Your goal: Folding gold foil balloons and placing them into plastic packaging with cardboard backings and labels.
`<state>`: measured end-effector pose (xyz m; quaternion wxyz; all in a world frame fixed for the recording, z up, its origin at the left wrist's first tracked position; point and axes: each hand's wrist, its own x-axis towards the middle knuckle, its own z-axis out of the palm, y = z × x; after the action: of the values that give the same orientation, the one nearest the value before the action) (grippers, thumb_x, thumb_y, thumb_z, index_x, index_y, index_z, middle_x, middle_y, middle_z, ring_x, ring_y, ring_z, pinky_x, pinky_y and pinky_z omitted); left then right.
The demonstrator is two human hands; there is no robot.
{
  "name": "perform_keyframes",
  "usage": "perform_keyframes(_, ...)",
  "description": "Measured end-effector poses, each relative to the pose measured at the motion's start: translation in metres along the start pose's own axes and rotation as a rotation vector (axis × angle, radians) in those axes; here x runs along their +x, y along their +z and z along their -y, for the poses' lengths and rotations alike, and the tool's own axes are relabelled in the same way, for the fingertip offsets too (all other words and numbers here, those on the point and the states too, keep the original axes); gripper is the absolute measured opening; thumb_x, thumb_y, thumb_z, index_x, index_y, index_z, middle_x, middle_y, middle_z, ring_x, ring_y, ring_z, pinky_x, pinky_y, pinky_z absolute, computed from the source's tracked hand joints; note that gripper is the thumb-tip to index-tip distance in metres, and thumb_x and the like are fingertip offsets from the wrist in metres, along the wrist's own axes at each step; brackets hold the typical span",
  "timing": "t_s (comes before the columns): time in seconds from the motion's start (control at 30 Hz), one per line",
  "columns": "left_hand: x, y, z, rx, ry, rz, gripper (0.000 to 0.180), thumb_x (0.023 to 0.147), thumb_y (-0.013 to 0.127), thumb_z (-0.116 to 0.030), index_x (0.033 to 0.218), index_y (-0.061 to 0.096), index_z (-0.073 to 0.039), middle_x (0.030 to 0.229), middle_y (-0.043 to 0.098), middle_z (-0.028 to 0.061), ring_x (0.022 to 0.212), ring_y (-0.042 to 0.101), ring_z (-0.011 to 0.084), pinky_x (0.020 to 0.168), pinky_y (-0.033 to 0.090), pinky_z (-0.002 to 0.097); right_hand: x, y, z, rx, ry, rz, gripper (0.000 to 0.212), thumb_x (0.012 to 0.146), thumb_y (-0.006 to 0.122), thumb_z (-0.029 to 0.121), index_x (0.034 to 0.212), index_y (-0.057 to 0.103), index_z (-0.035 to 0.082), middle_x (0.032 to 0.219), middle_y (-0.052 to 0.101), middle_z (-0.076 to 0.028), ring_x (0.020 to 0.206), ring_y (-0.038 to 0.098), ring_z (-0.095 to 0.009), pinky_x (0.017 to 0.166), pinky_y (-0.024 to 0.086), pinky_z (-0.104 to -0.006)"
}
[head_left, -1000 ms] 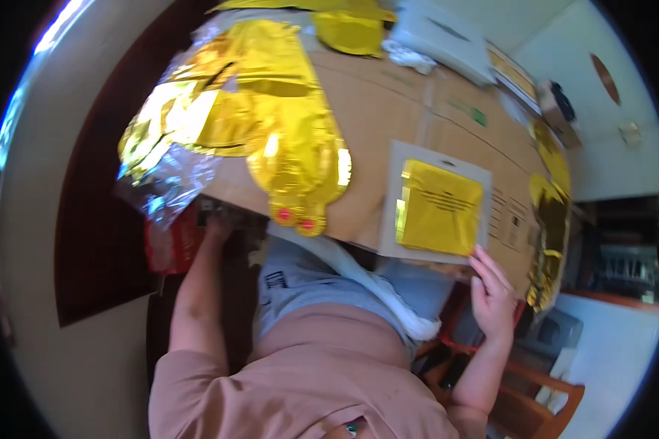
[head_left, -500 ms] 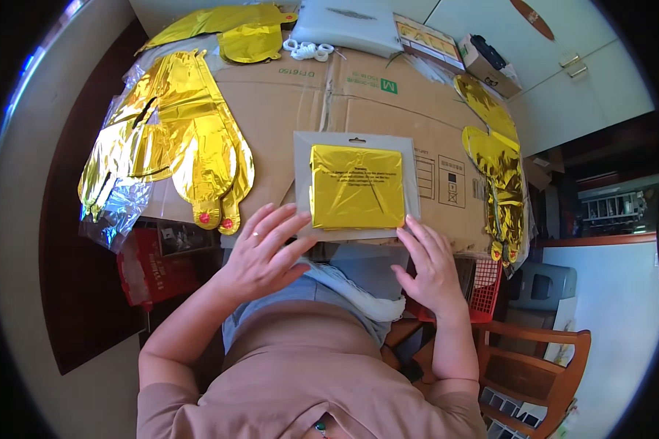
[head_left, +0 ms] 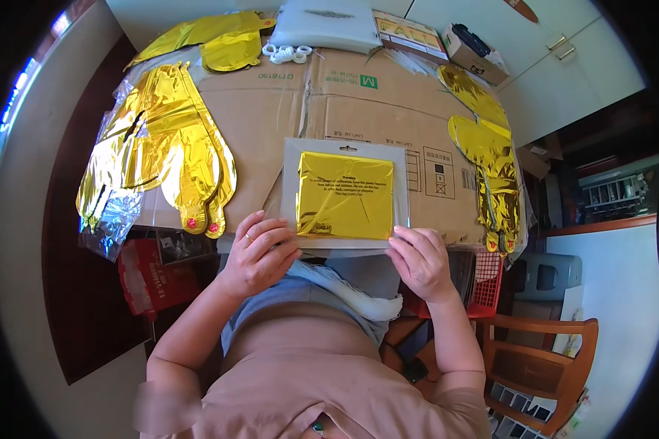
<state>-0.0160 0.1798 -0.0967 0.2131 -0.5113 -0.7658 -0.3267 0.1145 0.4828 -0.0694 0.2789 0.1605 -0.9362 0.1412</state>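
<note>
A flat clear plastic bag [head_left: 400, 190] with a hang hole at its top lies at the near edge of the cardboard. Inside it is a folded gold foil balloon [head_left: 346, 194] under printed text. My right hand [head_left: 421, 263] pinches the bag's lower right corner between thumb and fingers. At the lower left corner, my left hand [head_left: 260, 252] has its fingers curled against the bag's edge; its thumb is partly hidden. The bag's near edge reaches slightly past the cardboard, above my lap.
Flat gold foil balloons [head_left: 190, 139] lie at the left, with more gold balloons [head_left: 483, 146] at the right. Along the back are white rolls [head_left: 285, 53], a stack of clear bags [head_left: 328, 25] and a small box [head_left: 476, 55]. A wooden chair [head_left: 538, 358] stands at the lower right.
Both hands have closed in on the bag's lower corners, their fingers now curled instead of spread. The bag sits slightly nearer to me. The whole view has shifted a little.
</note>
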Motion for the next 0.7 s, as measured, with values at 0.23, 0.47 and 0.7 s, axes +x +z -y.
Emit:
perform_keyframes(0.23,-0.002,-0.004,0.003,-0.089,-0.117,-0.004,0.023,0.073,0.086,-0.013,0.084,0.066,-0.011,0.105,0.067,0.0051,0.112,0.065,0.0258,0.111,0.037,0.0495,0.007,-0.008,-0.001,0.123,0.139,0.029,0.025,0.071,0.085,0.005,0.088,0.067,0.007,0.091,0.062,-0.006,0.082,0.062,-0.026,0.074,0.052,-0.0367)
perform_keyframes(0.47,0.01,-0.01,-0.003,-0.107,-0.315,0.081,0.019,0.075,0.085,-0.013,0.079,0.067,-0.011,0.116,0.062,0.0087,0.129,0.052,0.0339,0.115,0.028,0.056,0.018,-0.013,-0.003,0.352,0.5,0.172,0.017,0.081,0.081,0.01,0.08,0.067,0.001,0.082,0.061,-0.01,0.071,0.061,-0.027,0.066,0.051,-0.0374)
perform_keyframes(0.7,0.022,-0.008,-0.012,0.018,-0.474,0.117,0.016,0.078,0.08,-0.017,0.07,0.067,-0.01,0.122,0.06,0.0109,0.138,0.041,0.0398,0.118,0.016,0.0595,0.045,-0.02,0.001,0.207,0.798,0.414,0.028,0.082,0.081,0.021,0.071,0.067,-0.002,0.076,0.061,-0.015,0.07,0.064,-0.03,0.067,0.051,-0.0405)
